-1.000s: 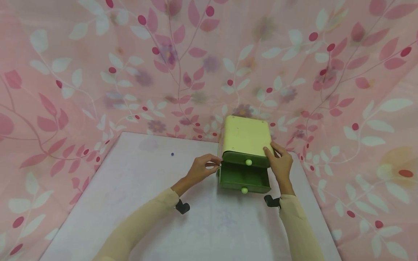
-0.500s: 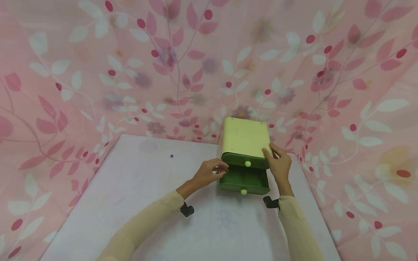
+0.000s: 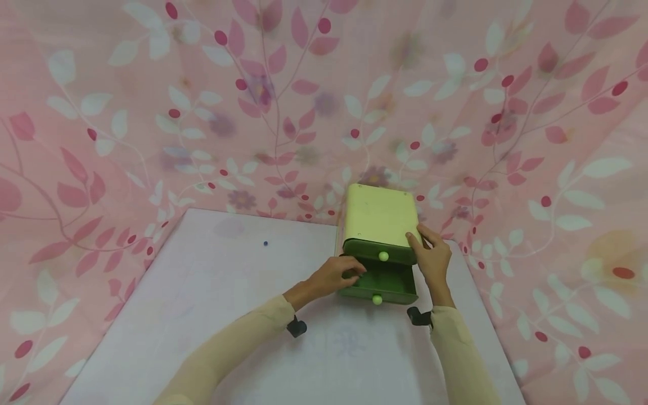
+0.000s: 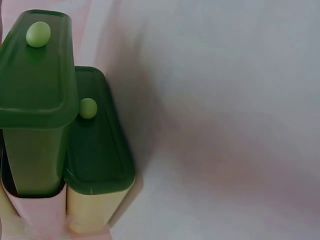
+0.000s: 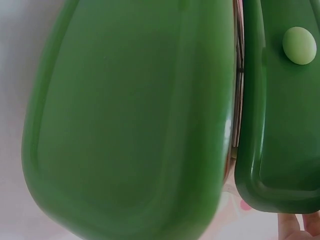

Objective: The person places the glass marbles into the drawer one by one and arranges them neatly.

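Observation:
A small chest of drawers with a pale yellow top stands at the back right of the table in the head view. Its lower green drawer is pulled out; the upper drawer sits closed above it. My left hand is over the left part of the lower drawer, thumb and fingertips brought together around a small dark speck. My right hand holds the chest's right front corner, thumb on the top and fingers along the side. Fingers of it show below the upper drawer front in the right wrist view.
A small blue bead lies on the white-covered table, left of the chest. Pink floral cloth rises close behind the chest and along both sides. Light green round knobs, such as the lower knob, stick out from the drawer fronts.
My left hand has moved right and slightly toward me, from the chest's left front corner to over the lower drawer. The right hand keeps its place on the chest.

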`<state>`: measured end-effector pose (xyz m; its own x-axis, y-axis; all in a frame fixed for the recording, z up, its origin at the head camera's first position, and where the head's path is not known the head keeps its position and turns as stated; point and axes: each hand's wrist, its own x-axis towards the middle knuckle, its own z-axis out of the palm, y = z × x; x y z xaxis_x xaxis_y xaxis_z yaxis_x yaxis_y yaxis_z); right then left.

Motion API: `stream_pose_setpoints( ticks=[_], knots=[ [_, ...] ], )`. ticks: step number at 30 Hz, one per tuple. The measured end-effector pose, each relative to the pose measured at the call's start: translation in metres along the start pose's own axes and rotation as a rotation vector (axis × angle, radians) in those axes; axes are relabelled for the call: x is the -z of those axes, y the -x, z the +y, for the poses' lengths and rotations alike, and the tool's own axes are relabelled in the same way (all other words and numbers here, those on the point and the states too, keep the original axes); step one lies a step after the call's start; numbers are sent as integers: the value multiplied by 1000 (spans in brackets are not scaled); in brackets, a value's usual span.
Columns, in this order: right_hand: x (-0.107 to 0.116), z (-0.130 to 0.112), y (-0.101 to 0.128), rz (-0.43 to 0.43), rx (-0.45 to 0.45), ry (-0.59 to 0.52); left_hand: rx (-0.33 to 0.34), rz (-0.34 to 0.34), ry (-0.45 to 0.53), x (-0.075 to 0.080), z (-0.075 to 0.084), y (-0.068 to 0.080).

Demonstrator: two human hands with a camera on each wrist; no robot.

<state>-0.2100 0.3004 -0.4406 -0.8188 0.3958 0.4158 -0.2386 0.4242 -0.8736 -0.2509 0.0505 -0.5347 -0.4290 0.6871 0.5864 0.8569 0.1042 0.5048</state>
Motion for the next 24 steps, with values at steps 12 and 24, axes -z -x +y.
stream_pose_setpoints(
  ticks=[12,24],
  knots=[
    [-3,31,-8,13,6,-34,9,-149,-67,-2,1,-14],
    [0,0,1,-6,37,-36,139,-263,-35,-5,-8,-20]
  ],
)
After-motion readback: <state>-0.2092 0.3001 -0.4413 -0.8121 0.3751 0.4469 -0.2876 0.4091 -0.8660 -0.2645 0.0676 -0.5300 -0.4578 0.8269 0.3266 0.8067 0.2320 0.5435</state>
